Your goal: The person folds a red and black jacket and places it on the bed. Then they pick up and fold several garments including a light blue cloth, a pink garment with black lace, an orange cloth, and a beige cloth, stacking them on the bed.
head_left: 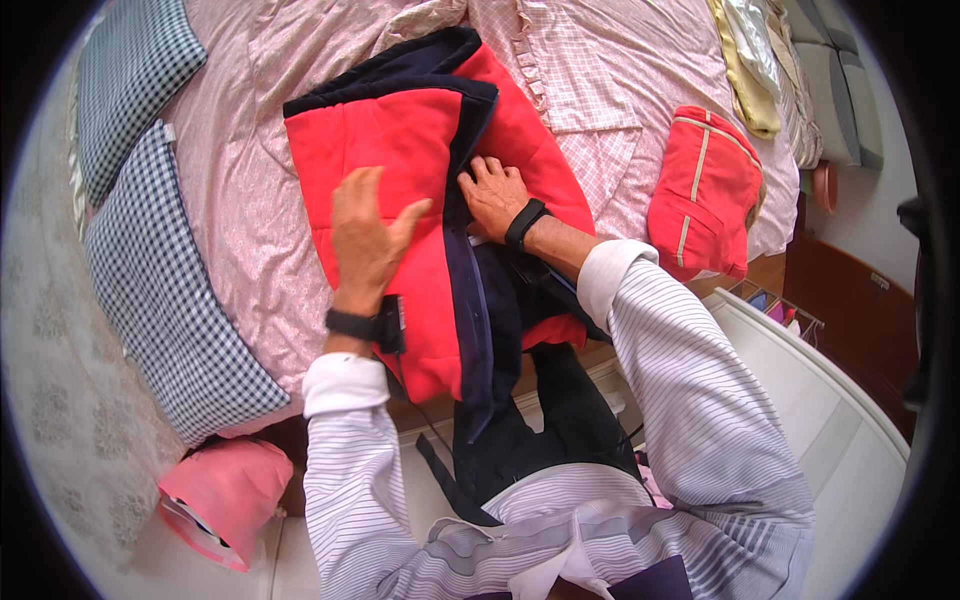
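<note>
Bedroom, pink floral-sheeted bed (250,200). Red quilted jacket with navy lining (400,150) spread there. Left hand (368,235) flat, fingers splayed, gripping nothing; right hand (495,195) pressing the navy edge. Best smoothing outward, seams aligned, before folding.

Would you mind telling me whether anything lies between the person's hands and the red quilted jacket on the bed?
Nothing visible does. The left hand lies flat on the red jacket, and the right hand presses on it beside the navy lining. Both touch the fabric directly.
</note>
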